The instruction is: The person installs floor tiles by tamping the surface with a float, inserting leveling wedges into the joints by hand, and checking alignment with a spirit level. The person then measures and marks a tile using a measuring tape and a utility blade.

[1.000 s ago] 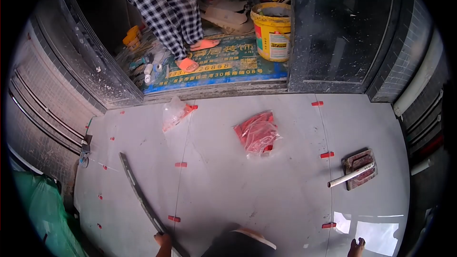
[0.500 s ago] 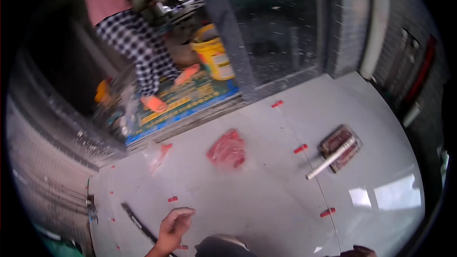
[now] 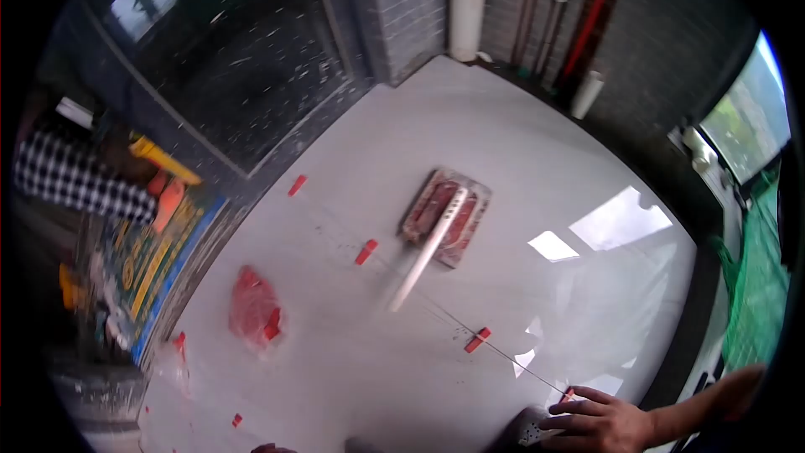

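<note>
My right hand (image 3: 605, 421) is low at the right, palm down with fingers stretched and apart. Its fingertips are close to a red tile wedge (image 3: 568, 394) in the floor joint; whether they touch it I cannot tell. Only a sliver of my left hand (image 3: 273, 449) shows at the bottom edge, its fingers hidden. More red wedges sit along the joints, including one (image 3: 478, 340) in mid-floor and another (image 3: 366, 252) farther up. On the tiles lies a clear plastic bag (image 3: 254, 309) with red pieces inside. A reddish, dirty-rimmed rectangular block or tray (image 3: 470, 226) has a white tube (image 3: 428, 253) across it.
Glossy pale floor tiles (image 3: 537, 151) spread between a dark glass door (image 3: 235, 59) and brick walls. Pipes (image 3: 537, 17) stand in the far corner. Green netting (image 3: 755, 277) hangs at the right. In the doorway at left, another person's checked trouser leg (image 3: 80, 176) shows.
The view has swung right, so the bag and doorway now appear farther left. My right hand has come into fuller view with fingers spread; my left hand has nearly left the frame.
</note>
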`<state>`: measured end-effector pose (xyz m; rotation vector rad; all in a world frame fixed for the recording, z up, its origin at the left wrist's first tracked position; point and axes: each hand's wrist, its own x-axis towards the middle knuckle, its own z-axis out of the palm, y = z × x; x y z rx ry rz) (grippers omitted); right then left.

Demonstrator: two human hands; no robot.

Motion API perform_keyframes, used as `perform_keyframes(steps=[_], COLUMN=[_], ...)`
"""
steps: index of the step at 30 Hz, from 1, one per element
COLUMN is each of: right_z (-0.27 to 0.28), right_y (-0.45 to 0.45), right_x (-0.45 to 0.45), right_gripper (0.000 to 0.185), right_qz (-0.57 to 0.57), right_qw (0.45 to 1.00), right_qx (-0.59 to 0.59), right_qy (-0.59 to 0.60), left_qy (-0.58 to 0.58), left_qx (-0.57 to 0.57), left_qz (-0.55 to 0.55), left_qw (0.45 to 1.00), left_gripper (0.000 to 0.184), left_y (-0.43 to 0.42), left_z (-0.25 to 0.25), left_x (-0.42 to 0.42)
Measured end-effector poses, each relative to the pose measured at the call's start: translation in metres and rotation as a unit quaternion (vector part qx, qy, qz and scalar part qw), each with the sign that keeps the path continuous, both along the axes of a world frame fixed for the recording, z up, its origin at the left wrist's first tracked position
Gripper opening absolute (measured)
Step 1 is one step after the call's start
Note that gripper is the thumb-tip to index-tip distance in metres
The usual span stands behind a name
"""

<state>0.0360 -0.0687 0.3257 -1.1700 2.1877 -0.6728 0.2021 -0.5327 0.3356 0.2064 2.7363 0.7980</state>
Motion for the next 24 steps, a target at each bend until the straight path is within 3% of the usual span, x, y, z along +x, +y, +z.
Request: perform_keyframes(steps=[3,5,6,11,16,18,19,20,21,22,23,24], right_z=[0.015,0.020,0.029,0.050,0.081,0.089,0.091,0.063,0.060,0.087,0.096,0.137], right_y=[-0.001,0.001,-0.007,0.007,-0.032,-0.043,-0.044,-0.030,-0.034,-0.061,-0.071,-0.129], right_x=[-0.014,-0.011,-0.012,0.009,0.020,0.037,0.048,0.067,0.082,0.093,0.110,0.114], right_gripper=[0.043,0.043,0.040,0.033,0.026,0.028,0.031,0.037,0.045,0.049,0.054,0.059], right_qz=[0.040,0.000,0.015,0.035,0.029,0.035,0.058,0.036,0.084,0.148,0.178,-0.041], right_qw=[0.999,0.998,0.998,0.998,1.000,0.999,0.994,0.981,0.958,0.909,0.899,0.930], right_qx=[0.016,0.021,0.018,0.014,0.002,0.022,0.085,0.190,0.269,0.387,0.366,0.366], right_qy=[-0.013,-0.059,-0.053,-0.049,0.000,0.018,0.043,0.003,0.059,0.054,0.163,-0.019], left_qy=[-0.014,0.001,-0.109,-0.075,-0.053,-0.163,-0.147,-0.126,-0.104,-0.045,0.017,-0.145], left_qx=[0.043,0.080,0.065,0.163,0.148,0.070,0.071,0.068,0.069,0.003,-0.065,-0.065], left_qz=[-0.008,-0.020,-0.068,-0.052,0.018,0.024,0.030,0.104,0.180,0.261,0.335,0.387], left_qw=[0.999,0.997,0.990,0.982,0.987,0.984,0.986,0.984,0.976,0.964,0.940,0.908], left_gripper=[0.024,0.020,0.034,0.031,0.026,0.025,0.025,0.029,0.034,0.027,0.021,0.024], left_y=[-0.022,-0.032,-0.043,-0.046,-0.040,-0.037,-0.037,-0.035,-0.021,0.010,0.024,0.025], left_z=[0.013,0.015,0.025,0.029,0.058,0.085,0.085,0.077,0.078,0.089,0.090,0.181], left_x=[0.005,0.020,0.028,0.075,0.124,0.126,0.134,0.145,0.159,0.183,0.193,0.187])
